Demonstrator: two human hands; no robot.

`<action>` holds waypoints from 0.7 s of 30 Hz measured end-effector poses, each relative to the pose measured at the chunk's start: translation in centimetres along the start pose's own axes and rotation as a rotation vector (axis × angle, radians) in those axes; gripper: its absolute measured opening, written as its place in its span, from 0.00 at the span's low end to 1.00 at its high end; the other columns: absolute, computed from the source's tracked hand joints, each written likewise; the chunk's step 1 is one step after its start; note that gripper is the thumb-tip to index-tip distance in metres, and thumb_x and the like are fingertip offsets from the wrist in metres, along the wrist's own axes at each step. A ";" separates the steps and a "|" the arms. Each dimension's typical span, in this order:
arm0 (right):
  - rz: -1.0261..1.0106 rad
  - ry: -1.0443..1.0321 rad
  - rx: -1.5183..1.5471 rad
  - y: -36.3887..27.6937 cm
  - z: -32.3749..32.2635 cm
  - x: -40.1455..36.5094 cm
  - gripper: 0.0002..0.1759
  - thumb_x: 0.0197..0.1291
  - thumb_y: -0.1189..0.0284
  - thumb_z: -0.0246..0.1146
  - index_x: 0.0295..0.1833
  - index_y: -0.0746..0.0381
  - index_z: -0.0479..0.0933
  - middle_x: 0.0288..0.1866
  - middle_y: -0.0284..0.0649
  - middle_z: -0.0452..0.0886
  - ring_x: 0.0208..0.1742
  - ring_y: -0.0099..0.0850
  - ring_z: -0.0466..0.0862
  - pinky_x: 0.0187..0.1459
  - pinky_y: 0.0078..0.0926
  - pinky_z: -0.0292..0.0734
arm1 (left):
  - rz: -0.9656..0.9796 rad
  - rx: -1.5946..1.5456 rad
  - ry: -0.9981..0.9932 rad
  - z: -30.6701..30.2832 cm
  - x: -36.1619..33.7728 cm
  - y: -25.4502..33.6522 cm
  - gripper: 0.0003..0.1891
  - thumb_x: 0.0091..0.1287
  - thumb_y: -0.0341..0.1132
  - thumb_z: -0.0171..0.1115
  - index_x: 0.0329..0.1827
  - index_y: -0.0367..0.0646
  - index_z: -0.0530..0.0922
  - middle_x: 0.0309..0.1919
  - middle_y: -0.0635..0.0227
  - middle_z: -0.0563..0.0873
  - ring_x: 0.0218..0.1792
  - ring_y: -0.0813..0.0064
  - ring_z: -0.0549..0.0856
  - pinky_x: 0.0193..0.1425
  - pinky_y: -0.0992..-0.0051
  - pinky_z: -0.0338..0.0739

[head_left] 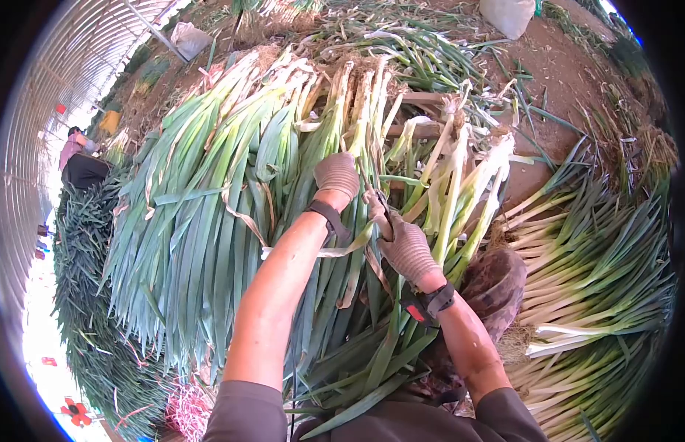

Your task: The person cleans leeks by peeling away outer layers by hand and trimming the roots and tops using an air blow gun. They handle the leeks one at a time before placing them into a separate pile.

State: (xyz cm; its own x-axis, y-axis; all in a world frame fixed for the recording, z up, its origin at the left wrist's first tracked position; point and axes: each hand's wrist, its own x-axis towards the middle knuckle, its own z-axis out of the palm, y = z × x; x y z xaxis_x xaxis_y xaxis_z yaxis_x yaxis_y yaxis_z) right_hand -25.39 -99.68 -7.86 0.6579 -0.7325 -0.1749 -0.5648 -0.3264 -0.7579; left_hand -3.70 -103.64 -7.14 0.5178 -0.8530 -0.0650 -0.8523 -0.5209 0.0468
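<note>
My left hand (pixel 337 177), in a ribbed work glove, is closed around several leek stalks (pixel 350 110) just below their pale, dry-skinned ends. Close beside it on the right, my right hand (pixel 407 249), gloved too, grips a small dark-handled tool (pixel 383 208), whose working end I cannot make out clearly. A wilted leaf (pixel 335 252) hangs across between my forearms. Under both hands lies a broad heap of leeks (pixel 202 199), roots pointing away and long green leaves toward me. Thick white stalks (pixel 460 173) lean to the right of my right hand.
On the right, a row of pale-stemmed leeks (pixel 571 258) lies on the ground. Another leafy pile (pixel 99 265) runs along the left, with a person (pixel 81 158) beyond. Pink-and-white ties (pixel 187 409) sit at lower left. White sacks (pixel 508 15) stand at the back.
</note>
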 end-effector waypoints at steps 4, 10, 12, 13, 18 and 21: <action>0.002 0.033 0.018 0.2 0.2 1.4 0.25 0.56 0.68 0.65 0.57 0.69 0.70 0.40 0.60 0.84 0.45 0.58 0.84 0.50 0.52 0.79 | -0.002 -0.005 -0.014 -0.3 0.7 0.8 0.11 0.60 0.39 0.66 0.40 0.44 0.87 0.38 0.50 0.89 0.43 0.50 0.89 0.48 0.56 0.84; 0.013 0.063 -0.048 1.1 0.4 5.1 0.25 0.55 0.67 0.66 0.55 0.68 0.71 0.41 0.59 0.85 0.46 0.58 0.84 0.50 0.52 0.79 | 0.001 0.070 0.030 -0.2 0.1 1.5 0.14 0.57 0.47 0.75 0.36 0.47 0.88 0.36 0.58 0.91 0.40 0.60 0.91 0.44 0.64 0.86; -0.006 0.086 -0.052 1.0 0.2 6.1 0.24 0.55 0.67 0.67 0.54 0.68 0.71 0.41 0.59 0.85 0.46 0.58 0.84 0.50 0.52 0.79 | -0.003 0.035 0.038 -0.2 0.1 1.8 0.13 0.59 0.43 0.73 0.38 0.44 0.87 0.38 0.55 0.90 0.42 0.58 0.91 0.46 0.62 0.85; 0.005 0.090 -0.047 1.0 0.1 6.6 0.24 0.54 0.67 0.67 0.53 0.68 0.71 0.41 0.59 0.85 0.46 0.58 0.84 0.50 0.52 0.79 | -0.001 0.018 0.045 0.0 0.2 1.7 0.12 0.59 0.41 0.71 0.39 0.43 0.86 0.39 0.54 0.90 0.42 0.56 0.91 0.47 0.61 0.85; 0.008 0.124 -0.059 0.9 -0.2 9.4 0.23 0.54 0.68 0.68 0.51 0.68 0.73 0.41 0.59 0.85 0.46 0.58 0.85 0.50 0.52 0.80 | 0.002 0.004 0.018 0.1 0.6 1.6 0.11 0.60 0.35 0.67 0.43 0.40 0.84 0.42 0.51 0.89 0.45 0.55 0.90 0.50 0.60 0.84; 0.021 0.158 -0.052 1.2 -0.3 11.6 0.21 0.53 0.68 0.69 0.49 0.69 0.74 0.42 0.60 0.85 0.47 0.57 0.85 0.51 0.52 0.80 | -0.012 -0.002 0.031 0.5 0.8 1.6 0.12 0.61 0.34 0.65 0.45 0.38 0.83 0.43 0.50 0.89 0.46 0.54 0.90 0.50 0.59 0.84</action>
State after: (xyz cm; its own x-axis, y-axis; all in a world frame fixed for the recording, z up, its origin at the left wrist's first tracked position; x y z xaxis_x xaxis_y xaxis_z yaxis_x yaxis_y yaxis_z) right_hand -18.64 -108.75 -10.60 0.5615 -0.8230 -0.0859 -0.6050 -0.3375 -0.7211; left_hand -4.70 -105.09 -7.63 0.5299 -0.8473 -0.0350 -0.8460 -0.5310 0.0483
